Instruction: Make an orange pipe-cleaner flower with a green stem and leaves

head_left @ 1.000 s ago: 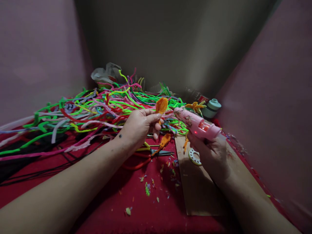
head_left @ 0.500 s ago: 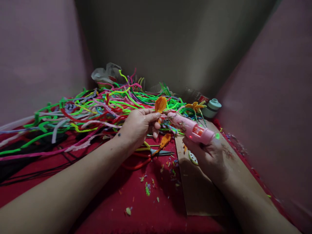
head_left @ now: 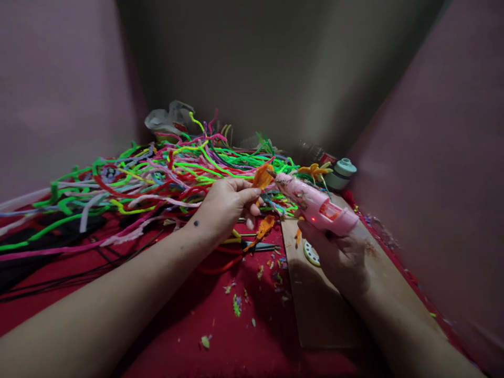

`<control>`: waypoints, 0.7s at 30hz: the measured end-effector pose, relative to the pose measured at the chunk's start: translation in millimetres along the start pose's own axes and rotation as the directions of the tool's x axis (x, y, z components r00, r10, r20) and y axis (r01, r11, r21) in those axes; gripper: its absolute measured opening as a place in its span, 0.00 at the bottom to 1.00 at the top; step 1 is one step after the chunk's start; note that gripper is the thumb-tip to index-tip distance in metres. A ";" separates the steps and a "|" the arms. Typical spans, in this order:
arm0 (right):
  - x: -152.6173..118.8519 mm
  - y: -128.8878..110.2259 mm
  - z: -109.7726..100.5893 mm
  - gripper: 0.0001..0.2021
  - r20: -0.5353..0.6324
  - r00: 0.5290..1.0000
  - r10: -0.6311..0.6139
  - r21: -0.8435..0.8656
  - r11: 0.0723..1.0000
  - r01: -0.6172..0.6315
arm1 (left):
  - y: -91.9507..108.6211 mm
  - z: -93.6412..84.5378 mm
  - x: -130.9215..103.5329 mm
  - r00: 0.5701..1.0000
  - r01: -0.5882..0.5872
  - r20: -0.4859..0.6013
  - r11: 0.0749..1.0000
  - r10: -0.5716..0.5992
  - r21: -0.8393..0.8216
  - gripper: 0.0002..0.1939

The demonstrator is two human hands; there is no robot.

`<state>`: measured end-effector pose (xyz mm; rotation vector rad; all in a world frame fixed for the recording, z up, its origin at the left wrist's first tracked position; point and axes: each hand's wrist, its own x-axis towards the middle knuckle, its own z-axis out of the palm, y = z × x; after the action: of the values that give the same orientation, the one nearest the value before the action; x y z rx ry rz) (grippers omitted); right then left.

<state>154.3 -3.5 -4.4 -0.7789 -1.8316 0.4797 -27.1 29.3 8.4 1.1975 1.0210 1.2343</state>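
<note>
Orange fuzzy petal (head_left: 261,177), centre of the clock face, twelve being the far side. It stands raised above the red cloth (head_left: 177,336), clamped between thumb and fingers of the left hand (head_left: 226,210). The right hand (head_left: 342,257) is wrapped around a pink glue gun (head_left: 315,202) at four o'clock, red light lit; its nozzle meets the petal's right edge in view — contact cannot be told. At three o'clock, an orange flower (head_left: 315,170), then a pale green jar (head_left: 343,176). At six, a second orange piece (head_left: 265,227) lies across scissors (head_left: 268,247); at five, a brown board (head_left: 311,315). Nine to eleven — heaped coloured fuzzy stems (head_left: 189,176).
</note>
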 end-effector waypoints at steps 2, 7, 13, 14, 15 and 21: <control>-0.1 -0.1 -0.3 0.22 -0.011 1.000 0.014 -0.017 1.000 -0.014 | 0.4 1.3 -1.3 1.000 -0.021 0.006 0.999 0.021 0.039 0.09; 1.1 -0.3 -1.2 0.21 -0.045 0.999 0.006 -0.026 1.000 -0.007 | -0.5 1.5 -2.2 0.998 -0.053 0.024 0.994 0.051 0.100 0.09; -2.3 3.2 -1.5 0.21 -0.061 0.996 0.066 -0.059 0.996 -0.070 | 2.2 3.4 -3.5 0.999 -0.042 0.003 0.990 0.042 0.132 0.09; -3.3 3.9 -1.6 0.20 -0.077 0.994 0.077 -0.068 0.994 -0.082 | 2.7 3.9 -3.8 0.999 -0.040 -0.002 0.990 0.041 0.137 0.09; -4.3 4.6 -1.7 0.20 -0.089 0.992 0.088 -0.075 0.993 -0.095 | 3.1 4.3 -4.1 0.999 -0.037 -0.005 0.989 0.038 0.141 0.09; -4.9 4.0 -2.5 0.21 -0.081 0.992 0.096 -0.067 0.993 -0.101 | 3.8 3.6 -4.9 0.999 -0.049 -0.012 0.988 0.051 0.149 0.09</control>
<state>158.9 -4.2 -9.3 -0.9273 -1.7518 0.4437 -24.5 23.9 12.3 1.3368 1.1168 1.2253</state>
